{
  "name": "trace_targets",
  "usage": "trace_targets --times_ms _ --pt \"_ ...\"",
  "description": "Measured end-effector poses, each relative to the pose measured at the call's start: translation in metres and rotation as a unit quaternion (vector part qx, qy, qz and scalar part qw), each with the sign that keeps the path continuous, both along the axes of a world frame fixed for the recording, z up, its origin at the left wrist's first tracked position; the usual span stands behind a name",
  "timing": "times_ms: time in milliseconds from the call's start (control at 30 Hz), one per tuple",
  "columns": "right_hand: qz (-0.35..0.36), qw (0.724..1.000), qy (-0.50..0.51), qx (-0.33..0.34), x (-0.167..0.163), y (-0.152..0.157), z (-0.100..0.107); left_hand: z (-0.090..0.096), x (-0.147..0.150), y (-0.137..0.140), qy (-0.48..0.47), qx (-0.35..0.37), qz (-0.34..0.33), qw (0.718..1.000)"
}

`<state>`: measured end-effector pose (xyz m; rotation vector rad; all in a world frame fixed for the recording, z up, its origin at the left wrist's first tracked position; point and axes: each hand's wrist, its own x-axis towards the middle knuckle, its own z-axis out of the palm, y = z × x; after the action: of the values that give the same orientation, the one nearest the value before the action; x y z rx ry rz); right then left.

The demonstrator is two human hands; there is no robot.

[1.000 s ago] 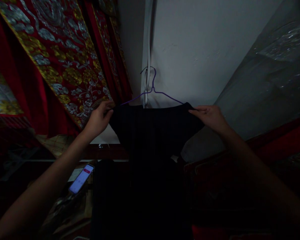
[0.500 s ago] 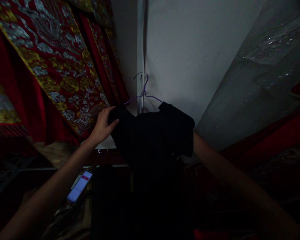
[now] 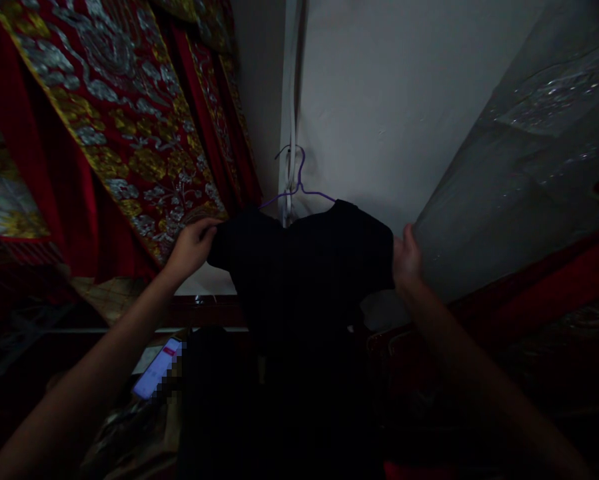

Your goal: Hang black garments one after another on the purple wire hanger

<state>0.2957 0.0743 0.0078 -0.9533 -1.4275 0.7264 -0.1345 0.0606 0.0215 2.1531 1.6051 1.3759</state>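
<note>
A black short-sleeved top point(image 3: 304, 267) hangs on a purple hanger point(image 3: 300, 190), its two sleeves spread outward. My left hand point(image 3: 192, 247) pinches the end of the left sleeve between thumb and fingers. At the opposite sleeve's edge, my right hand point(image 3: 408, 259) has hold of the cloth; its thumb points up and the fingers are partly hidden by the sleeve and slightly blurred. The lower part of the top merges into the dark.
The hanger hooks at a pale vertical strip point(image 3: 293, 100) by a white wall point(image 3: 404, 87). Red embroidered cloth point(image 3: 144, 133) hangs on the left. A lit phone point(image 3: 156, 370) lies low on the left. Shiny clear plastic sheeting point(image 3: 544, 133) covers the right side.
My left hand has moved outward from the shoulder to the sleeve end. My right hand has come into sight from behind the other sleeve. Both sleeves now stretch wider.
</note>
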Motion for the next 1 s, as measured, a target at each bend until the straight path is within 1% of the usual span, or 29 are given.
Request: trace_targets --times_ms 67,133,233,300,367,433,500,567,600,633,667,700,767,833,867,900,933,967,1000 --pt "-0.008 0.998 0.051 -0.033 0.005 0.002 0.004 -0.001 0.000 0.000 -0.028 0.016 0.017 0.999" --pt "-0.042 0.997 0.059 -0.031 0.008 0.003 0.015 0.001 0.003 -0.003 -0.056 0.041 0.007 0.998" --pt "-0.113 0.991 0.066 0.032 0.001 0.003 0.035 0.008 0.010 -0.011 -0.048 0.101 -0.002 0.994" --pt "-0.158 0.978 0.112 0.075 -0.008 -0.003 0.047 0.014 0.016 -0.018 -0.030 0.134 -0.001 0.991" --pt "-0.188 0.962 0.174 0.097 -0.019 -0.016 0.053 0.022 0.022 -0.026 -0.046 0.139 -0.021 0.989" --pt "-0.207 0.948 0.214 0.111 -0.031 -0.038 0.051 0.030 0.029 -0.036 -0.100 0.120 -0.056 0.986" --pt "-0.235 0.940 0.205 0.139 -0.043 -0.066 0.040 0.039 0.038 -0.047 -0.165 0.076 -0.090 0.979" --pt "-0.258 0.936 0.142 0.191 -0.055 -0.094 0.022 0.048 0.050 -0.060 -0.225 0.006 -0.128 0.966" --pt "-0.254 0.934 0.093 0.233 -0.061 -0.107 0.013 0.053 0.056 -0.067 -0.249 -0.032 -0.148 0.957" --pt "-0.211 0.935 0.016 0.284 -0.068 -0.118 0.003 0.056 0.063 -0.073 -0.269 -0.070 -0.166 0.946" --pt "-0.144 0.932 -0.061 0.328 -0.075 -0.128 -0.006 0.058 0.069 -0.079 -0.286 -0.108 -0.183 0.934" --pt "-0.067 0.925 -0.133 0.350 -0.082 -0.136 -0.014 0.059 0.076 -0.084 -0.304 -0.146 -0.198 0.920" --pt "0.073 0.907 -0.233 0.342 -0.097 -0.146 -0.026 0.058 0.086 -0.090 -0.351 -0.219 -0.224 0.882" --pt "0.167 0.886 -0.287 0.323 -0.109 -0.149 -0.032 0.055 0.089 -0.091 -0.406 -0.274 -0.241 0.838" --pt "0.209 0.870 -0.309 0.323 -0.113 -0.148 -0.033 0.053 0.087 -0.090 -0.423 -0.289 -0.246 0.823" --pt "0.250 0.852 -0.325 0.325 -0.116 -0.146 -0.032 0.053 0.083 -0.089 -0.423 -0.301 -0.251 0.817" --pt "0.280 0.841 -0.333 0.322 -0.116 -0.141 -0.030 0.054 0.078 -0.088 -0.403 -0.312 -0.255 0.822" --pt "0.290 0.843 -0.330 0.312 -0.116 -0.133 -0.028 0.056 0.070 -0.087 -0.360 -0.322 -0.259 0.836" --pt "0.275 0.858 -0.316 0.296 -0.113 -0.123 -0.024 0.060 0.061 -0.088 -0.296 -0.328 -0.261 0.858"
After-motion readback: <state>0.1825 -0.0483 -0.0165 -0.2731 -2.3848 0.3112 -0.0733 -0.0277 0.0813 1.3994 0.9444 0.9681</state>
